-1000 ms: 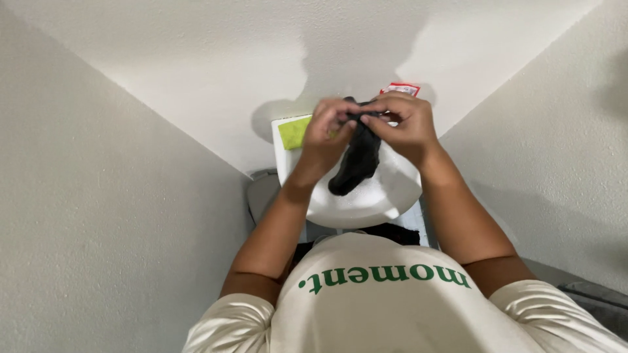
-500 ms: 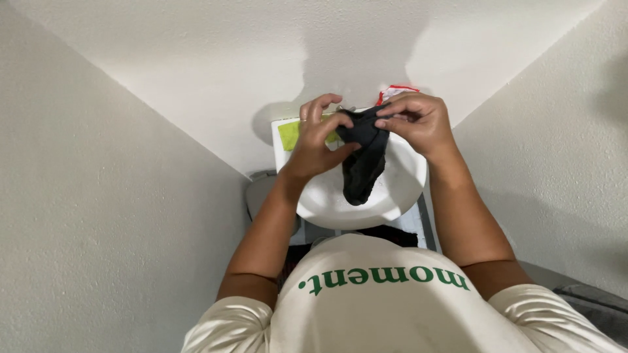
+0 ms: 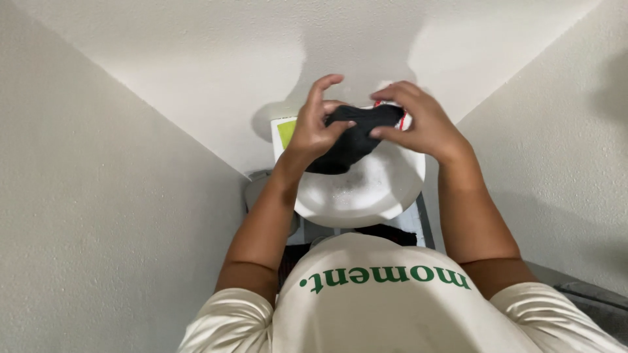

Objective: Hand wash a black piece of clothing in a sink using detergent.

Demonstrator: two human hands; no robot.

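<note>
Since half a second ago, both hands have shifted up and the black cloth [image 3: 353, 137] has gone from hanging long over the basin to bunched up short between them. Cloth looks like a small dark garment, maybe a sock; can't tell which. It's held just above the far side of the white basin [image 3: 366, 196], lower end dipping toward the suds. Left hand [image 3: 314, 131]: thumb and fingers pinching the cloth's left end, index finger raised clear. Right hand [image 3: 415, 121]: fingers pressed together over the right end, pinching it against the thumb. Grip on both sides is closed on fabric, hands near each other. Judgement: mid hand-wash, scrub or wring stage, cloth gathered to be rubbed against itself. Next move likely calls for keeping both pinches tight and working the fabric between them over the basin so drips land inside. Around it: basin holds soapy water, sits on a low stand. Behind the left hand, a white packet with a yellow-green patch [image 3: 284, 131]; behind the right, a red-and-white packet [image 3: 404, 119], mostly hidden. White walls [image 3: 98, 196] close in on both sides.
</note>
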